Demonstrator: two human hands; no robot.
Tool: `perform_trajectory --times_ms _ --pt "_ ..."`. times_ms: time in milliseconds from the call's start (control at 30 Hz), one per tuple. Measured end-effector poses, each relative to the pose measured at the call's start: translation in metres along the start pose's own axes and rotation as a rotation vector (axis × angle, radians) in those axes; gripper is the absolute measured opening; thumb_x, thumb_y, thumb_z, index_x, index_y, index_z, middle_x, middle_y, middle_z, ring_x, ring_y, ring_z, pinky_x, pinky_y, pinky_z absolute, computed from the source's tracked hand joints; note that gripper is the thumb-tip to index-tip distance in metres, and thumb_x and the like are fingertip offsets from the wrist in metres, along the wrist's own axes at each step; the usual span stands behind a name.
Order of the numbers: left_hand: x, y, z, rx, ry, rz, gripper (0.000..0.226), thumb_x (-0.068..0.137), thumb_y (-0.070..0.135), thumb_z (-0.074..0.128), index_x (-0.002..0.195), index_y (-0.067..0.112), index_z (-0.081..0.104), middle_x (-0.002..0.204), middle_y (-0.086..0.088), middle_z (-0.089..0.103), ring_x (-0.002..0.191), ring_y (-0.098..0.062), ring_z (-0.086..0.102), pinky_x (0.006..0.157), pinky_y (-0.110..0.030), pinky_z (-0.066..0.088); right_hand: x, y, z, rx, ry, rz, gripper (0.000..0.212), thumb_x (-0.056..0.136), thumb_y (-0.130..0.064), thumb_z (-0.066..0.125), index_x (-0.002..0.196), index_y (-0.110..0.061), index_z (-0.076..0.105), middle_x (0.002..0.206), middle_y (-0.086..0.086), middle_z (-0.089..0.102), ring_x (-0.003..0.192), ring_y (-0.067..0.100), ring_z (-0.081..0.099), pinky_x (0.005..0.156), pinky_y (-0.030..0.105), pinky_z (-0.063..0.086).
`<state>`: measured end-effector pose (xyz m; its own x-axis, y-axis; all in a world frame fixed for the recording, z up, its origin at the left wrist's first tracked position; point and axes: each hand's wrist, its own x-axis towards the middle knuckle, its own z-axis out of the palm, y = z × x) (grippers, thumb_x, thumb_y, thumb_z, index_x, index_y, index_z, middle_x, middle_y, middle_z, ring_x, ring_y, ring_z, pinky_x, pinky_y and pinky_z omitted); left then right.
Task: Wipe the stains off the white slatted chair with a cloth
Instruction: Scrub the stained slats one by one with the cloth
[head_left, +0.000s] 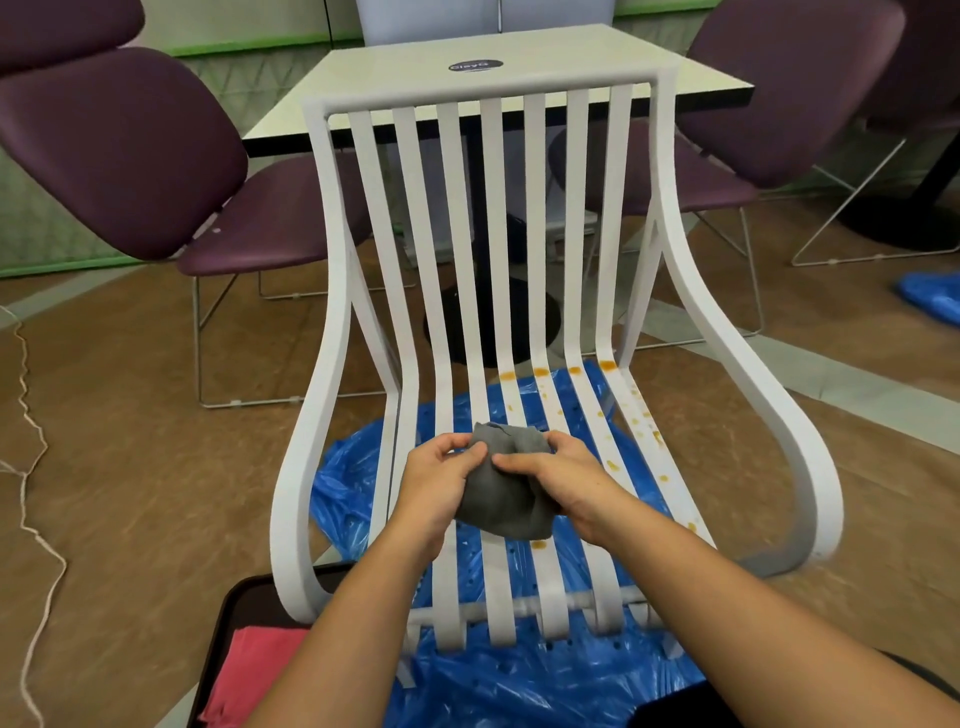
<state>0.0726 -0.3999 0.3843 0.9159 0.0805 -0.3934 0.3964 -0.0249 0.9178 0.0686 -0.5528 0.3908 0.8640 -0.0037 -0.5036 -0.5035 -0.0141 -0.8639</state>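
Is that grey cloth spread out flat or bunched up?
Bunched up: the grey cloth is a crumpled wad gripped between the left hand and right hand, over the white chair's seat slats.

The brown wood-look floor (130, 467) carries a crumpled blue plastic sheet (519, 686), and the white slatted chair (332, 312) stands on that sheet. Purple wire-legged chairs (119, 150) and the table's round black base (493, 322) stand behind it. A pale cord (31, 426) trails at the left, a dark tray (244, 613) lies near the bottom edge, and more blue plastic (932, 296) lies far right.
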Motion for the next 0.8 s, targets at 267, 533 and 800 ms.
perform_trajectory --times_ms 267,533,800 --pt "0.006 0.004 -0.009 -0.284 -0.003 -0.105 0.021 0.098 0.020 0.063 0.115 0.013 0.071 0.109 -0.007 0.076 0.104 -0.029 0.071 0.076 -0.039 0.059 0.008 -0.015 -0.008 0.151 -0.065 0.009 0.026 0.094 -0.010 0.049 0.109 -0.015 0.070 0.103 0.009 0.074 0.103 0.029 0.068 0.088 0.046 0.057" --pt "0.004 0.005 -0.012 -0.628 -0.185 -0.449 0.045 0.093 0.030 0.062 0.131 0.006 0.062 0.125 -0.019 0.069 0.112 -0.038 0.067 0.081 -0.049 0.058 0.015 -0.029 -0.019 0.355 -0.190 0.232 0.054 0.097 -0.058 0.045 0.119 -0.012 0.066 0.106 0.016 0.074 0.100 0.033 0.071 0.095 0.053 0.052" --pt "0.002 0.006 0.002 -0.620 -0.363 -0.420 0.054 0.089 0.035 0.073 0.130 0.001 0.065 0.123 -0.020 0.069 0.105 -0.033 0.071 0.091 -0.039 0.056 0.010 -0.036 -0.023 0.398 -0.462 0.138 0.060 0.085 -0.021 0.076 0.137 -0.003 0.050 0.132 0.025 0.059 0.122 0.038 0.059 0.106 0.049 0.045"
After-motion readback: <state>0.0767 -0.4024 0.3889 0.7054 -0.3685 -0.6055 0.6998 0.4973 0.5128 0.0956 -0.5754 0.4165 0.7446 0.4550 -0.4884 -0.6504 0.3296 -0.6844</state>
